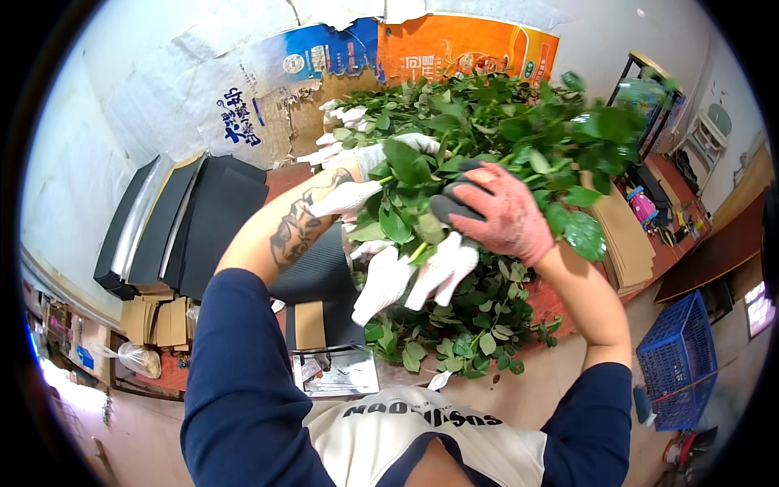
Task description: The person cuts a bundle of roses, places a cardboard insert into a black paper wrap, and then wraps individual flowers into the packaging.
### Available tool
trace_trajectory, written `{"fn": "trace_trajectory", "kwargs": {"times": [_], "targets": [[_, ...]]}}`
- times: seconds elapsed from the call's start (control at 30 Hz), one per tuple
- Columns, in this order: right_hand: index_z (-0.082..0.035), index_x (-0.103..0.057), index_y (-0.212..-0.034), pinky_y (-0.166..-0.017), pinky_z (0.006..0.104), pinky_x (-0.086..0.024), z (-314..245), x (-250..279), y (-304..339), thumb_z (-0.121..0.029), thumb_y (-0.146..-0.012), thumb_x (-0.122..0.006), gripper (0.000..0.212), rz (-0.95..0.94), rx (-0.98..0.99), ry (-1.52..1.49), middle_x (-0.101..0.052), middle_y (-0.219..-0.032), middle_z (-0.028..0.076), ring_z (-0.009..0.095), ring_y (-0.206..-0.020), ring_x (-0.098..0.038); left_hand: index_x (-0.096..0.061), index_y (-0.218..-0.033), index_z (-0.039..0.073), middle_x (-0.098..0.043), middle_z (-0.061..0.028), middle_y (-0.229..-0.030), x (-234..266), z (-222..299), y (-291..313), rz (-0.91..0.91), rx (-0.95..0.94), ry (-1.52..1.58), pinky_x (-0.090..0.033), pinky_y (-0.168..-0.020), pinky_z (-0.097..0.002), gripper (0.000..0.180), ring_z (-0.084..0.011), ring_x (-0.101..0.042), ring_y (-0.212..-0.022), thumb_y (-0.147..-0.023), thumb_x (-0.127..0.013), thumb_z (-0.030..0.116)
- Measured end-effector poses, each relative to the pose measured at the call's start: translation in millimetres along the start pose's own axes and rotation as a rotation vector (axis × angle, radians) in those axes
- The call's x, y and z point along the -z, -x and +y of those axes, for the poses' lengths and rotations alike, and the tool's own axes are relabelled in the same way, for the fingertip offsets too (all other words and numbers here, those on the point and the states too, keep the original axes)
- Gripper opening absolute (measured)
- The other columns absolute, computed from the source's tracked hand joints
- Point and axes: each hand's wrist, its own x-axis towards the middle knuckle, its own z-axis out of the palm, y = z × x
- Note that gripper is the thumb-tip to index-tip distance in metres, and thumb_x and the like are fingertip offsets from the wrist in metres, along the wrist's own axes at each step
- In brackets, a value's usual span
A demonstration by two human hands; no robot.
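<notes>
My right hand (497, 213), in a red and black glove, is closed round the leafy stems of a bunch of roses (572, 134). Their green leaves fan out to the right, slightly blurred. My left hand (406, 146) wears a pale grey glove and reaches in among the leaves; foliage hides its fingers. White sleeves (383, 284) cover the flower heads below my hands. Another white-sleeved head (347, 199) lies against my left forearm. Behind my hands a large pile of similar leafy stems (479, 97) spreads across the table, with more foliage (479, 325) nearer me.
Black corrugated sheets (219, 219) stand at the left, above folded brown cardboard (158, 321). A dark ribbed board (312, 268) lies beside my left arm. Flat brown cardboard (621, 235) is stacked on the red tabletop (677, 195) at right. A blue plastic crate (680, 361) stands lower right.
</notes>
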Motion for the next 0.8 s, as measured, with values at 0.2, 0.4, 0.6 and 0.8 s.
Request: {"fn": "trace_trajectory", "kwargs": {"times": [0.2, 0.4, 0.6, 0.8], "targets": [[-0.024, -0.059, -0.121, -0.107, 0.0613, -0.029, 2, -65, -5, -0.024, -0.065, -0.069, 0.057, 0.127, -0.099, -0.044, -0.045, -0.137, 0.015, 0.042, -0.128, -0.04, -0.063, -0.107, 0.001, -0.064, -0.0121, -0.097, -19, -12, 24, 0.053, 0.215, 0.305, -0.049, -0.077, -0.0353, 0.026, -0.0232, -0.061, -0.088, -0.084, -0.066, 0.012], [-0.022, -0.06, -0.124, -0.11, 0.0627, -0.022, 2, -80, -17, -0.022, -0.07, -0.063, 0.054, 0.132, -0.233, 0.113, -0.047, -0.14, 0.008, 0.04, -0.132, -0.038, -0.062, -0.109, 0.002, -0.063, -0.0125, -0.101, -40, 31, -11, 0.181, 0.354, 0.524, -0.049, -0.079, -0.0353, 0.026, -0.0235, -0.06, -0.093, -0.085, -0.063, 0.014], [-0.017, -0.063, -0.113, -0.104, 0.0559, -0.032, 26, -46, 6, -0.037, -0.067, -0.07, 0.051, 0.464, -0.388, 0.158, -0.058, -0.119, 0.006, 0.035, -0.118, -0.05, -0.061, -0.11, 0.002, -0.062, -0.0129, -0.106, -26, 42, -53, 0.246, 0.429, 0.641, -0.048, -0.082, -0.0353, 0.027, -0.0238, -0.058, -0.098, -0.087, -0.061, 0.015], [-0.012, -0.063, -0.105, -0.098, 0.0469, -0.041, 81, -21, 16, -0.034, -0.063, -0.077, 0.05, 0.404, -0.559, 0.112, -0.059, -0.109, 0.009, 0.033, -0.108, -0.054, -0.06, -0.111, 0.003, -0.06, -0.0132, -0.11, -48, 51, -82, 0.408, 0.34, 0.955, -0.048, -0.085, -0.0352, 0.027, -0.0241, -0.057, -0.103, -0.088, -0.059, 0.017]]}}
